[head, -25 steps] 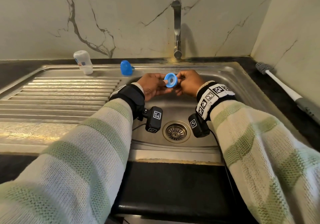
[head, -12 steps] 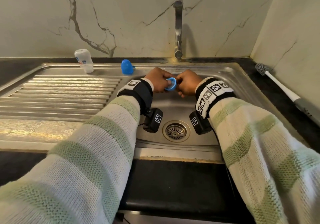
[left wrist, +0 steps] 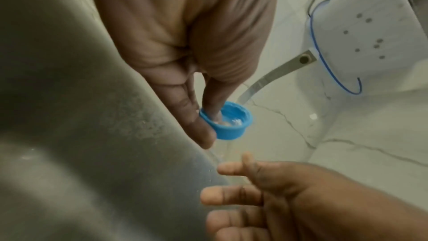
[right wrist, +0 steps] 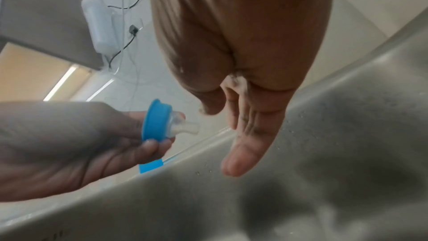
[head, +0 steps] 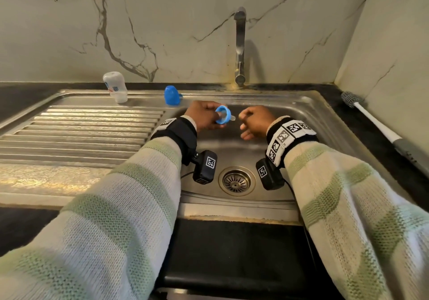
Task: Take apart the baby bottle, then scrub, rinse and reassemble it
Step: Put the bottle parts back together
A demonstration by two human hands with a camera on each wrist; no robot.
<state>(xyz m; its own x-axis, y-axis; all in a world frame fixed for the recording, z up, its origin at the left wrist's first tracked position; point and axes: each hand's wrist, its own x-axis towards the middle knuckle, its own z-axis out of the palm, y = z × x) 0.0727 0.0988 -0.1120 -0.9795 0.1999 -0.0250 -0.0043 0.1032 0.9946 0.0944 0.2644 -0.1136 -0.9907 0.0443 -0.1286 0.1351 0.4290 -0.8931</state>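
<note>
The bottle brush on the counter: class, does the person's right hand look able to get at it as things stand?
Probably yes. The right hand holds nothing, fingers loose, and the bottle brush lies uncovered on the counter on that same side. Nothing shows between them; only the sink rim must be crossed.

Brushed stainless-steel sink basin [head: 308,123], dull sheen, ribbed drainboard at nine o'clock. Blue plastic collar ring [head: 223,114], smooth, matt; clear soft rubbery teat [right wrist: 185,125] poking through. Glossy veined marble-look wall [head: 162,25] at twelve o'clock. Chunky knitted striped sleeves [head: 120,218].

head view down over sink [head: 308,104], wrist views close, sharing hands
</note>
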